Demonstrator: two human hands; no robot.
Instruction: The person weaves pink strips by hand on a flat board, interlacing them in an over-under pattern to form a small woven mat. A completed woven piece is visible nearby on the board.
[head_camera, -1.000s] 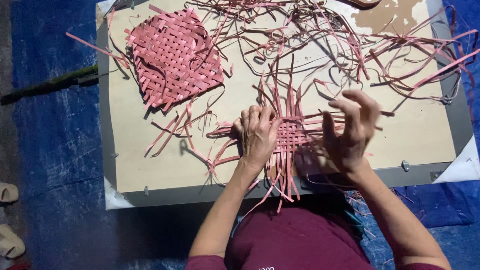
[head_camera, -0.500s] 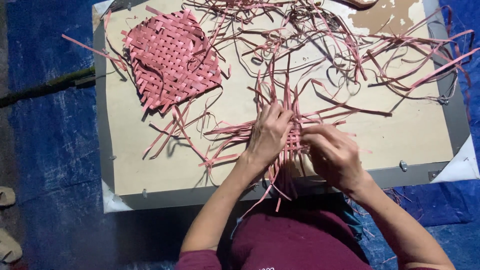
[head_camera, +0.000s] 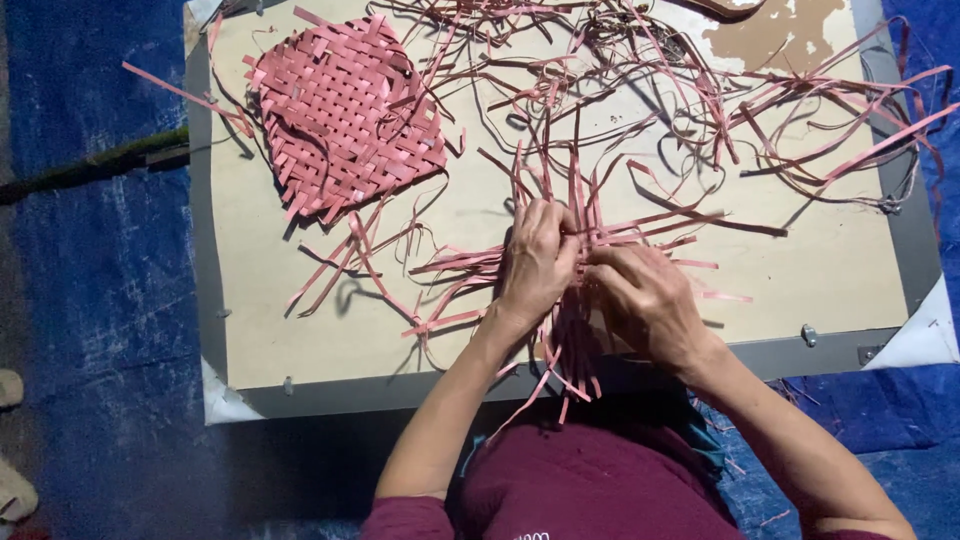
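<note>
Together, the left hand (head_camera: 537, 262) and right hand (head_camera: 645, 300) pinched pink strips of a half-woven mat (head_camera: 575, 250) near the board's (head_camera: 330, 340) front edge; a finished woven mat (head_camera: 345, 115) lay far left.

Weave centre (head_camera: 585, 262) hidden under hands; fingers' grip untellable.

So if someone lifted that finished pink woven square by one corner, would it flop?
The woven square would probably sag a little, not collapse: its flat strips interlock tightly. It looks light, being thin strips only. Loose ends at its edges may slip out, since nothing visibly binds them.
</note>
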